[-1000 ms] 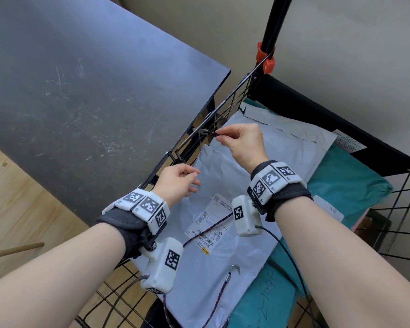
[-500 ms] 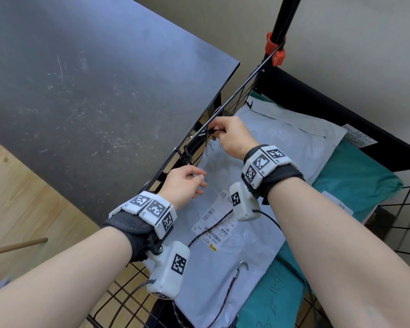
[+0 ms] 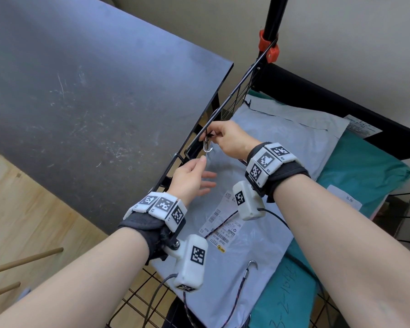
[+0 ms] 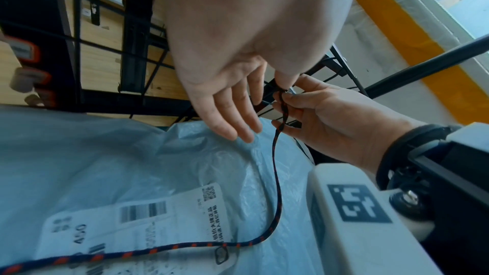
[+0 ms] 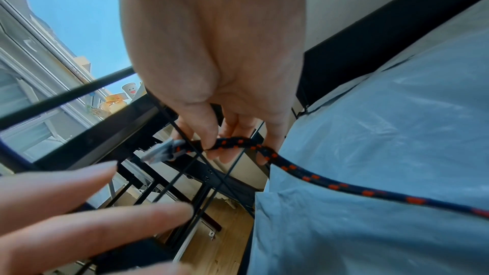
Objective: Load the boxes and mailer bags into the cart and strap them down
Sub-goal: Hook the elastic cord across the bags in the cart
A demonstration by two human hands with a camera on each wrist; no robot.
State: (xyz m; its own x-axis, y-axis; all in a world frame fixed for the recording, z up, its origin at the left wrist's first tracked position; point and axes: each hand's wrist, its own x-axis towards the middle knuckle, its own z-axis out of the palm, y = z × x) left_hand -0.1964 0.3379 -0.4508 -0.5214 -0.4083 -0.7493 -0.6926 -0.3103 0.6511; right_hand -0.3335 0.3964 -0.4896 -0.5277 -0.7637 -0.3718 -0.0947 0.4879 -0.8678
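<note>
A black wire cart holds a grey mailer bag lying on top of a teal mailer bag. A dark cord with orange flecks runs over the grey bag. My right hand pinches the cord near its metal hook at the cart's left top rail. In the right wrist view the hook sits against the cart wires. My left hand is just below the hook with fingers spread, holding nothing. The cord's other hook lies loose on the grey bag.
A dark table stands right against the cart's left side. The cart's black handle post with an orange clamp rises at the far corner. Wooden floor shows to the left.
My right hand has pulled the cord's hook back off the rail so it now hangs below the wire. My left hand rose toward it with fingers spread.
</note>
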